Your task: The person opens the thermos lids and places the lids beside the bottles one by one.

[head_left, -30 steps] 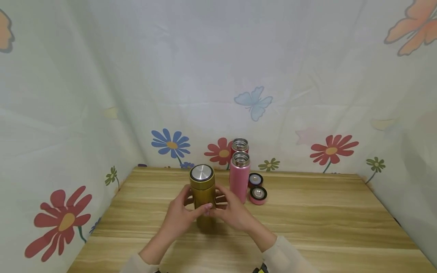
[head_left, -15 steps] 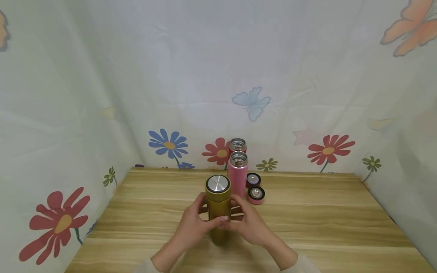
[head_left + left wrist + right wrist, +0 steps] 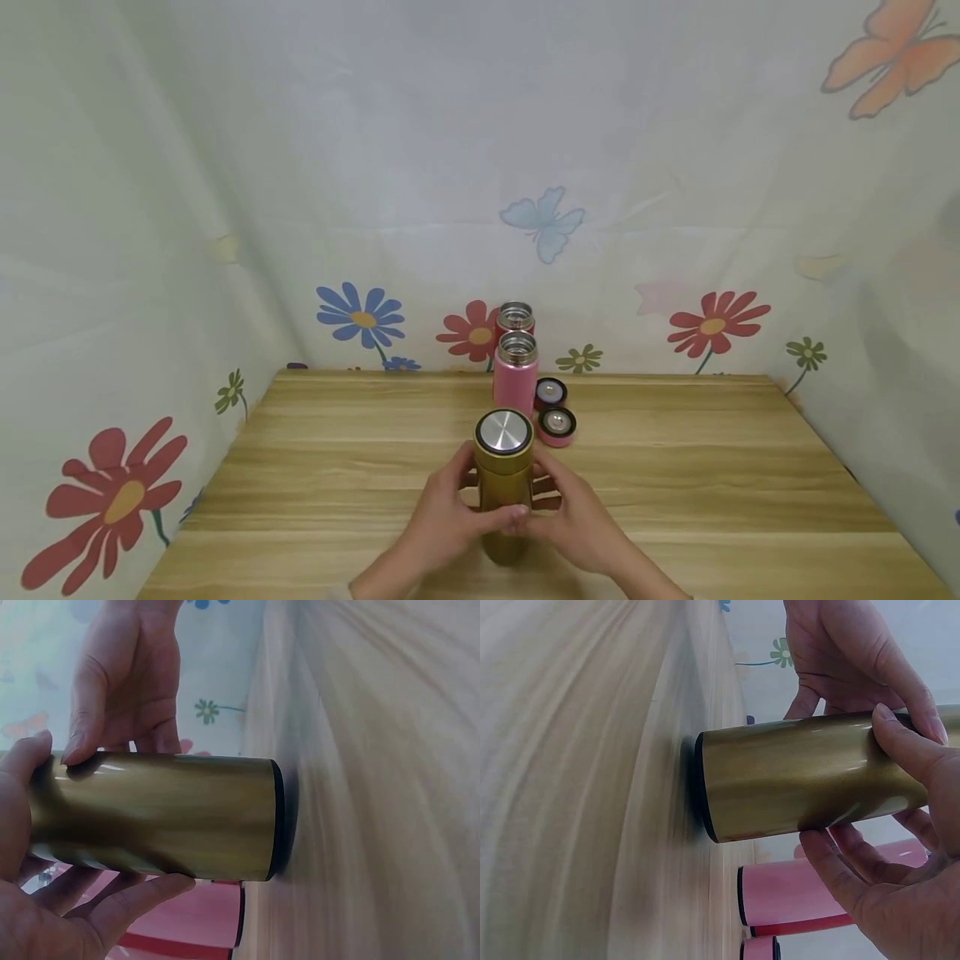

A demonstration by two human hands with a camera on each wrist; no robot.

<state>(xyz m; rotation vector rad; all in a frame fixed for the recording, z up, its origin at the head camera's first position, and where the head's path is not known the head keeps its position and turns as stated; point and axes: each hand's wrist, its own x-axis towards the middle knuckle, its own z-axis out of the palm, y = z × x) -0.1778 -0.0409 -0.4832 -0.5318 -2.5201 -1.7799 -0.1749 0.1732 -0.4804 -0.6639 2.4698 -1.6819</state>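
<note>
A gold thermos (image 3: pixel 504 487) with a brushed silver top on its lid stands upright between both hands. My left hand (image 3: pixel 442 517) grips its left side, thumb across the front and fingers reaching round behind. From the right, my right hand (image 3: pixel 573 517) holds it the same way, and the thumbs meet at the front. Both wrist views show the black base of the thermos close over the wooden table. Behind it stands a pink thermos (image 3: pixel 514 387) without its lid, mouth up. A red thermos (image 3: pixel 516 317), also lidless, is mostly hidden behind the pink one.
A pink lid (image 3: pixel 557 423) lies upside down to the right of the pink thermos. Just behind it is a second dark-rimmed lid (image 3: pixel 551 392), also upturned. The wooden table (image 3: pixel 712 467) ends at a pale cloth backdrop (image 3: pixel 420 167) printed with flowers and butterflies.
Both hands have carried the gold thermos rightward and nearer to the person, so it now stands in front of the pink thermos. The head view has shifted slightly. Their grip looks the same.
</note>
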